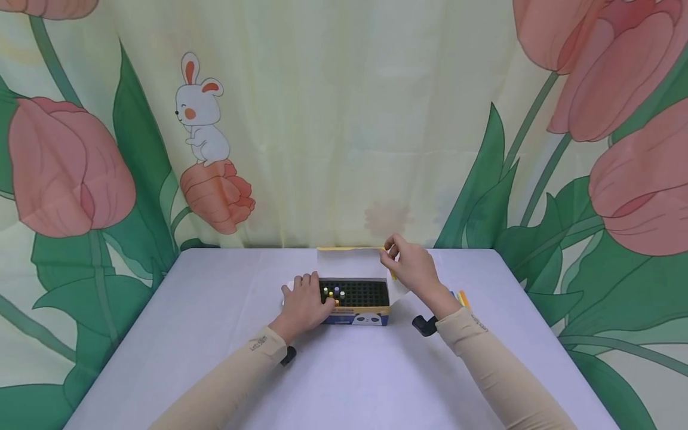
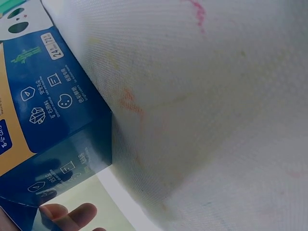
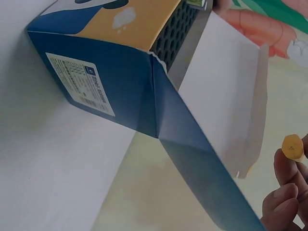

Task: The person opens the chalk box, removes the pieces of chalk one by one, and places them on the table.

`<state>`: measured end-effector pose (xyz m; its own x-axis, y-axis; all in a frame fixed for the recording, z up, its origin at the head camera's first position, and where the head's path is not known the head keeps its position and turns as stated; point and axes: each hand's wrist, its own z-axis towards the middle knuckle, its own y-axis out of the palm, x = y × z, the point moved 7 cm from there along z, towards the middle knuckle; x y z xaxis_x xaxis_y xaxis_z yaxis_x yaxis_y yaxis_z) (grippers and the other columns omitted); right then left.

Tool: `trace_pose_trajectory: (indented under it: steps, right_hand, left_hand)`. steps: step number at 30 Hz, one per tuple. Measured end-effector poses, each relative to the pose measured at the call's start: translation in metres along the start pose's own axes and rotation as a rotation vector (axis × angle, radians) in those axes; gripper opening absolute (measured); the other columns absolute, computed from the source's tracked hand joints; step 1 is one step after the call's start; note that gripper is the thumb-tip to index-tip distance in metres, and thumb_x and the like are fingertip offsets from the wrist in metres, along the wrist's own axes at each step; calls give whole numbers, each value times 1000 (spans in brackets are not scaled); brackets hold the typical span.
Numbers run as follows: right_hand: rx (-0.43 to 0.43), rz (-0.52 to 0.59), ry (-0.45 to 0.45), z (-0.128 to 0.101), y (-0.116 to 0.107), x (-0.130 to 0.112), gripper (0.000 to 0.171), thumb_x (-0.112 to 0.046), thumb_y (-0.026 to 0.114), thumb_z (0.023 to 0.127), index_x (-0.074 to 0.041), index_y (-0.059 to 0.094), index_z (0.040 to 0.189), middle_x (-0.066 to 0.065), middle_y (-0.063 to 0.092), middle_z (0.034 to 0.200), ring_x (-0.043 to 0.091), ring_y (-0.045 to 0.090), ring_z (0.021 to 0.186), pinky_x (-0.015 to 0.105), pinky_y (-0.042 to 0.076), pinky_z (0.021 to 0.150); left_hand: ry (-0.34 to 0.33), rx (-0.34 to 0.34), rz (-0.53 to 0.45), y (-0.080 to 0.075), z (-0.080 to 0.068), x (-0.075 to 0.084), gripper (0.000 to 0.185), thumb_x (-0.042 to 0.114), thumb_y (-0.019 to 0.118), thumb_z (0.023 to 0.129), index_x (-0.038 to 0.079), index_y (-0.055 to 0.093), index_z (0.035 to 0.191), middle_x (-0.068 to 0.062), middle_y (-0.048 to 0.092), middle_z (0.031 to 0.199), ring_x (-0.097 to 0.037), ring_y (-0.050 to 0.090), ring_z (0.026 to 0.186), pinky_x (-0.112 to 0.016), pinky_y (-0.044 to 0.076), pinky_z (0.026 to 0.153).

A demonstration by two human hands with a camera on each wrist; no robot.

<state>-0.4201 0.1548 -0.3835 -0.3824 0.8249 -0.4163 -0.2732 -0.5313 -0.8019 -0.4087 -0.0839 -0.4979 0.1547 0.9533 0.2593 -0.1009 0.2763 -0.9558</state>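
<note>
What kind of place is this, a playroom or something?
Probably a staged craft corner, not a real room: a cartoon tulip-and-rabbit curtain hangs behind a plain white table holding a crayon box, which the left hand steadies.

You're sitting at a staged recording corner, not a real room. A pale yellow fabric backdrop printed with pink tulips and a white cartoon rabbit [image 1: 200, 113] hangs behind your plain white cloth-covered desk [image 1: 226, 370], closing it in.

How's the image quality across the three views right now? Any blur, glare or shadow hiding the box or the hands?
Head view: even, soft light, no glare, edges bowed by the wide lens; box, left hand and right hand small but sharp. Left wrist view: very close, tablecloth washed out, box side shadowed, fingertips soft. Right wrist view: box sharp, fingers and yellow crayon slightly blurred at the edge.
</note>
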Motion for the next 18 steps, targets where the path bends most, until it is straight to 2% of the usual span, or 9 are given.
trace_pose_trajectory:
  steps: [7, 18]
  right_hand:
    - [56, -13, 23, -1, -6, 12, 14, -28, 68, 95, -15, 65, 101, -2, 71, 78, 12, 50, 52, 30, 39, 49]
    - [82, -24, 82, -4, -14, 36, 16, -26, 67, 93, -12, 66, 100, 2, 70, 76, 16, 51, 52, 31, 39, 49]
  left_hand:
    - [-2, 7, -4, 1, -2, 0, 81, 51, 52, 86, -4, 46, 144, -22, 59, 128, -40, 51, 122, -73, 36, 96]
    - [3, -11, 20, -2, -1, 1, 85, 53, 49, 88, -6, 43, 149, -26, 57, 138, -43, 49, 129, -74, 36, 100]
